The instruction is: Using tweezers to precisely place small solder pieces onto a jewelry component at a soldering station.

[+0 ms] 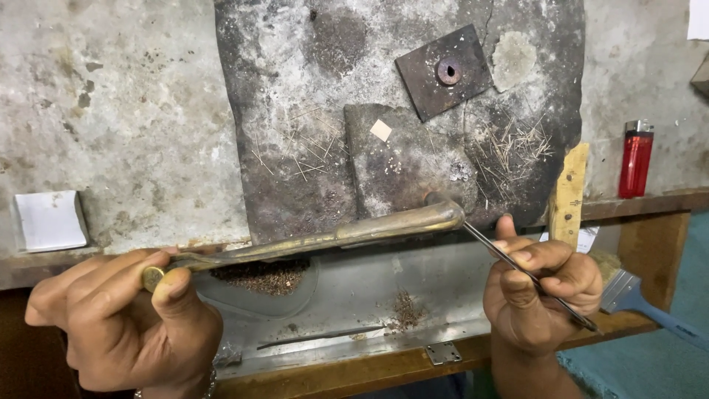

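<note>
Beside right hand (543, 292): red lighter (636, 158); far left, white packet (50, 220).

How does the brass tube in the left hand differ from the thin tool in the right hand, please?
The brass tube is thick, tarnished yellow and bent at its tip; the thin tool is slim, dark and straight. The left hand holds the tube near level; the right hand holds the tool slanted. Both point at the blackened slab.

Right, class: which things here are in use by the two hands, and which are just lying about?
In use:
left hand
brass blowpipe
right hand
thin metal tweezers
charred work block

Lying about:
red lighter
blue-handled brush
white pad
dark square plate
wooden strip
</note>
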